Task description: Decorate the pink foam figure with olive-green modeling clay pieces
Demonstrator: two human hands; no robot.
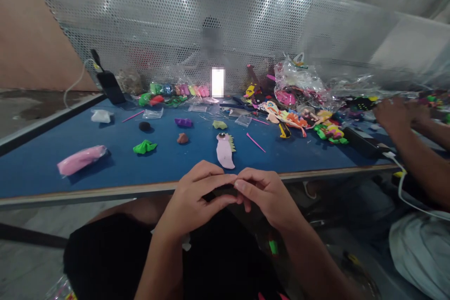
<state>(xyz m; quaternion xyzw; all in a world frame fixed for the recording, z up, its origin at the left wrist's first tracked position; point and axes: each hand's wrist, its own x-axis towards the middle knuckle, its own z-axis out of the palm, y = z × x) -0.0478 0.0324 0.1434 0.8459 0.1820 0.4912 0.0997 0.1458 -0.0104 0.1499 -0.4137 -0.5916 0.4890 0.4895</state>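
Observation:
Just in front of the table's front edge, my left hand (200, 194) and my right hand (265, 194) meet at the fingertips. The thumb and fingers of the left reach toward the right hand's closed, pinching fingers. Anything between them is hidden or too small to name. Right beyond my hands lies a flat pale pink clay figure (225, 152) with a round eye and a yellow-green spiky edge. Around it are lumps of clay: yellow-green (220, 124), brown (182, 138), purple (183, 122), green (144, 146) and black (144, 126).
On the blue table (116, 168) lie a wrapped pink clay roll (82, 159), a white lump (101, 116) and a pink stick (256, 142). A black device (110, 86) stands at left. Clay packs and plastic bags (298, 79) line the perforated screen. Another person's hands (393, 115) work at right.

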